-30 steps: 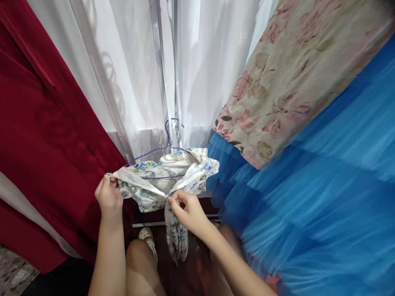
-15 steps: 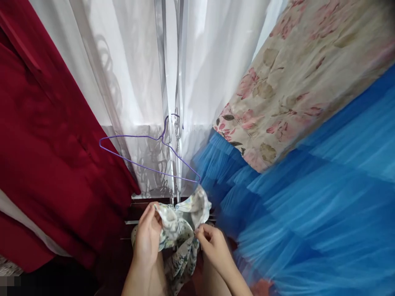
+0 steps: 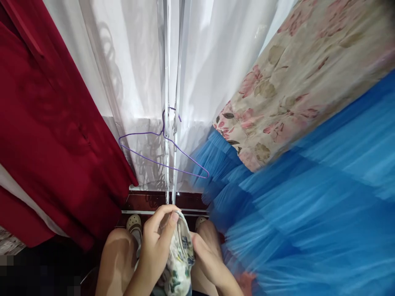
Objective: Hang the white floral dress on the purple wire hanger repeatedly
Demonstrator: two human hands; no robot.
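A white floral-print garment [image 3: 179, 263] hangs between my hands, low in the head view, bunched and folded over. My left hand [image 3: 157, 234] is closed on its upper edge, thumb on the near side. At the garment's right side my right hand [image 3: 205, 250] grips the fabric; most of its fingers are hidden behind the cloth. Just above my hands a bare purple wire hanger [image 3: 163, 164] hangs by its hook from a pair of thin white upright strips [image 3: 171, 156].
Dark red cloth [image 3: 58, 135] hangs at left, white curtains [image 3: 132, 61] behind. On the right hang a beige floral cloth [image 3: 265, 111] and blue tulle [image 3: 302, 213]. My knees [image 3: 112, 255] and a clog-style shoe [image 3: 134, 224] show below.
Both hands have moved down with the garment, away from the hanger. The garment, spread wider before, is now gathered narrower. The hanger sits slightly further right in view.
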